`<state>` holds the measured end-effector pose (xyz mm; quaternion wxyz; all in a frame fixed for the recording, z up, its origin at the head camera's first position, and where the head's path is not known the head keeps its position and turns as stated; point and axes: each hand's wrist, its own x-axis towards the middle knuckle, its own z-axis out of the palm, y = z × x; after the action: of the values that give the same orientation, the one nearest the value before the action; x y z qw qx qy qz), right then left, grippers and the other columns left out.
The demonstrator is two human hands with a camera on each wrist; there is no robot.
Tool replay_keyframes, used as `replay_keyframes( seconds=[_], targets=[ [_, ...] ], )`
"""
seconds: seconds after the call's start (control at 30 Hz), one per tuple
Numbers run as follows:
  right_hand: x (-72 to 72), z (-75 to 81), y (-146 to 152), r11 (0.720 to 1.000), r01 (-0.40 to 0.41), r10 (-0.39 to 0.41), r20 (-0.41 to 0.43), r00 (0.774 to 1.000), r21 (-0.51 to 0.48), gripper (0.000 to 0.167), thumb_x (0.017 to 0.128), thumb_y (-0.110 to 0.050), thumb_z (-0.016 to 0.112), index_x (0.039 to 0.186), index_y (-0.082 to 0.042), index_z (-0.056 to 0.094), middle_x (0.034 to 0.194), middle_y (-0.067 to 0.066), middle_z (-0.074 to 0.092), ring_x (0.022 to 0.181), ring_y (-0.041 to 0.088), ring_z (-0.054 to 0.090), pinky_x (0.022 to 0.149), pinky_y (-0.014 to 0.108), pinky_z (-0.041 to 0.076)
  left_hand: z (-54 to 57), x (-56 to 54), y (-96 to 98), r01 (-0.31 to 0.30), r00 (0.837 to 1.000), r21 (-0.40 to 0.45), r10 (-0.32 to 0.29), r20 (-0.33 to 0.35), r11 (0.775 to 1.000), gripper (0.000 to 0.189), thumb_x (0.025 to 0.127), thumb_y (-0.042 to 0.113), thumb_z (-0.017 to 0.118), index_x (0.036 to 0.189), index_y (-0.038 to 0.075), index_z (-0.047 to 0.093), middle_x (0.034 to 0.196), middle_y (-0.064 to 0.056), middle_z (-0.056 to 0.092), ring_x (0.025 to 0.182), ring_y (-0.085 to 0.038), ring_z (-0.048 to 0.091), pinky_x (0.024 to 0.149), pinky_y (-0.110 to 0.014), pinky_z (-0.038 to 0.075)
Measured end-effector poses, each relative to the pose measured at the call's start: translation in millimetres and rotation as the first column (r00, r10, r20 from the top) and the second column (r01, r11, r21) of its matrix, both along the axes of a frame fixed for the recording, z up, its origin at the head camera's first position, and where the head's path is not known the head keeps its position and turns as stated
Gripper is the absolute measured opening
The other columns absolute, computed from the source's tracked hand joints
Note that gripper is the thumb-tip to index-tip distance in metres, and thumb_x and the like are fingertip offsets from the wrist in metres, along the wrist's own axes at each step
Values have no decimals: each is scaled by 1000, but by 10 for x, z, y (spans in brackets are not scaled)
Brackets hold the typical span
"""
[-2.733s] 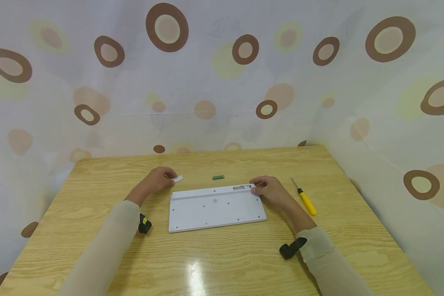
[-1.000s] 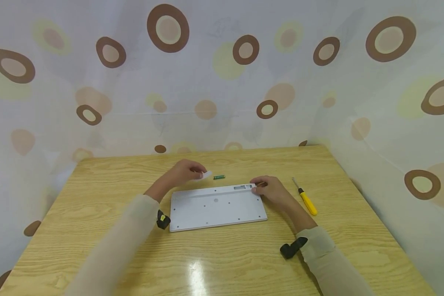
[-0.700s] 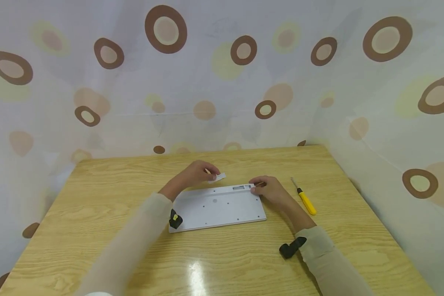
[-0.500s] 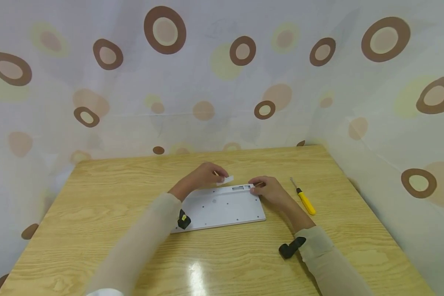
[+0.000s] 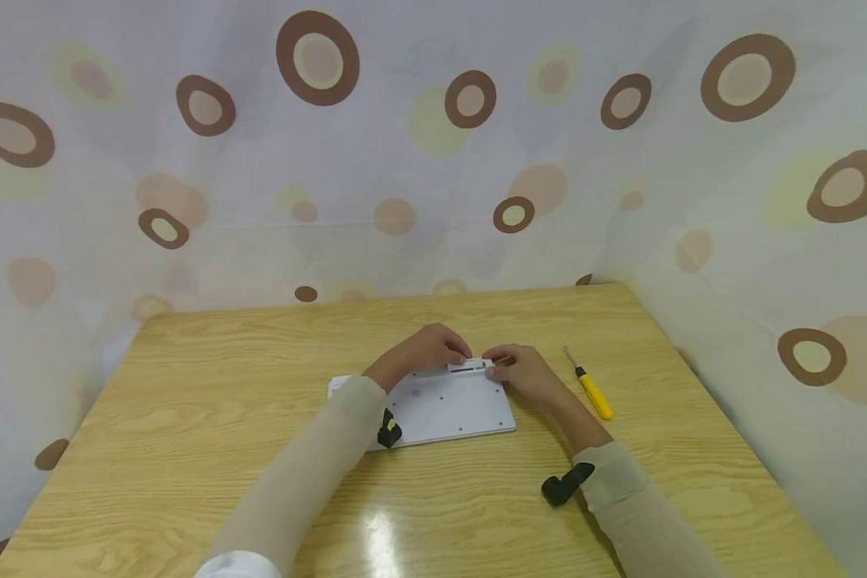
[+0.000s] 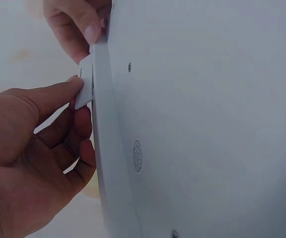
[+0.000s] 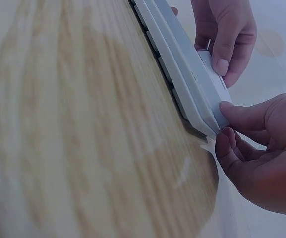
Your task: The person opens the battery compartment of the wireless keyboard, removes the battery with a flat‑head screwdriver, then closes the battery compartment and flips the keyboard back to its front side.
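Observation:
A white keyboard (image 5: 448,409) lies face down on the table, its screw-dotted back upward. Between thumb and fingers, my left hand (image 5: 428,348) pinches a small white battery cover (image 6: 85,83). The cover is tilted at the battery compartment (image 5: 470,368) along the keyboard's far edge, which stays partly uncovered. In the left wrist view the cover meets that edge. My right hand (image 5: 535,379) grips the far right corner of the keyboard, thumb on the back and fingers beneath, as the right wrist view shows. The left forearm hides part of the keyboard's left side.
A screwdriver (image 5: 594,393) with a yellow handle lies to the right of the right hand. The wooden table (image 5: 209,401) meets a sheet (image 5: 405,160) with printed circles at the back and sides. A black camera sits on each wrist.
My left hand has carried the battery cover rightward from beyond the keyboard's left end to the compartment. The green battery seen earlier is now hidden behind that hand. The right hand keeps its place.

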<state>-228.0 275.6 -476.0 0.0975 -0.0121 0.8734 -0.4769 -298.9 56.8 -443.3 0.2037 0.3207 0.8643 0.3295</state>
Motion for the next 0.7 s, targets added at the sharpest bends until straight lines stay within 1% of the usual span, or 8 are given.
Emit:
replay_keyframes(
  seconds=[0.13,0.33,0.53,0.7],
  targets=[
    [8,11,-3,1000,1,-1,-3,1000,3,34,98,-20,67,130,-10,65,132,12,63,111,27,58,103,44,48,-18,-9,35,-1,1000,-5,1,-9,1000,18,100,16,62,110,14,77,113,0,73,101,-14,61,94,-34,49],
    [12,33,-3,1000,-2,2,-19,1000,4,34,98,-19,67,130,-9,65,132,13,62,112,29,57,104,45,47,-45,-15,81,-17,1000,3,17,7,1000,14,99,15,64,105,14,77,105,1,74,93,-14,58,88,-31,48],
    [12,24,-1,1000,0,0,-18,1000,12,34,98,-20,67,130,-9,66,130,12,63,110,27,58,102,43,48,-68,9,81,-46,998,24,45,32,999,12,99,14,64,101,14,76,102,1,73,91,-13,60,87,-32,49],
    [6,15,0,1000,-18,18,-17,1000,-5,35,98,-19,66,131,-7,65,130,14,64,108,26,59,99,42,49,-103,36,60,-55,998,40,54,20,998,12,99,14,63,97,14,75,102,0,72,95,-15,61,91,-36,49]
  ],
)
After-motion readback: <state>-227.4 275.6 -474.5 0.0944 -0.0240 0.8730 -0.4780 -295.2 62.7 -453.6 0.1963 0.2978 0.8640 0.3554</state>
